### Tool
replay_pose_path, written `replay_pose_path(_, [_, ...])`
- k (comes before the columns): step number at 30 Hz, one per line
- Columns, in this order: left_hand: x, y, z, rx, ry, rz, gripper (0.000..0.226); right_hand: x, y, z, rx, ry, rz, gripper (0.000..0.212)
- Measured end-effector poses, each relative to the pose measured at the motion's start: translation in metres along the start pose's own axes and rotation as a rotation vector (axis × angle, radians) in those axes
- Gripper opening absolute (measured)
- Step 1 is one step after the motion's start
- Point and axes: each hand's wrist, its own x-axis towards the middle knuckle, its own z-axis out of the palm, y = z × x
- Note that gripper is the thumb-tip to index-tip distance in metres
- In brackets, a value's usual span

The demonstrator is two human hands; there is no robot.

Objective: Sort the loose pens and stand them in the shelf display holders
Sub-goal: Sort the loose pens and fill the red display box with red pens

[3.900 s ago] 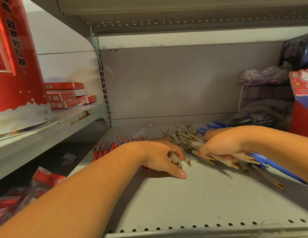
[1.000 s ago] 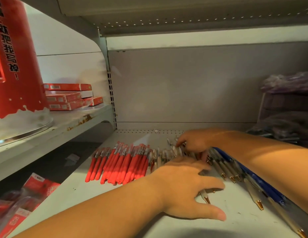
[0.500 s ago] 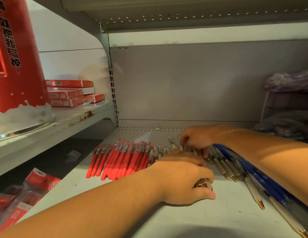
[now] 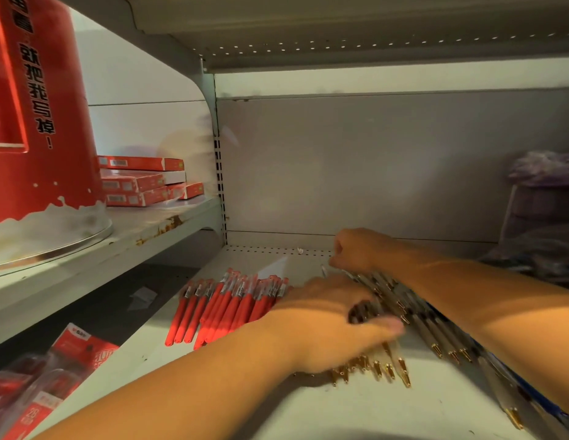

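Grey shelf (image 4: 340,414) held red pens (image 4: 226,306); left hand (image 4: 327,328) curled fingers round gold-tipped pens (image 4: 389,360); right hand (image 4: 359,249) fingers' hold couldn't be told.

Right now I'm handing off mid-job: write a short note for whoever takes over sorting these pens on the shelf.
Left hand: seems to grip a bunch of gold-tipped pens, tips toward you; the picture is blurred there.
Right hand: pinches the far ends of the same heap.
Red pens: lie flat in a row on the shelf, left of both hands.
Done: red pens are grouped apart.
Left: gather the gold-tipped pens, then stand everything in holders; no holder is in view.
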Motion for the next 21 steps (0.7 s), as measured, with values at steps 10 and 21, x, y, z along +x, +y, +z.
replay_pose_path(10, [0.006,-0.024,-0.004,-0.012,-0.042,-0.279,0.077,0.014,-0.024,0.001,0.012,-0.355,0.174,0.029])
replay_pose_path(21, [0.009,-0.024,-0.001,0.005,-0.049,-0.3,0.079,0.021,-0.026,0.004,-0.008,-0.408,0.176,0.021])
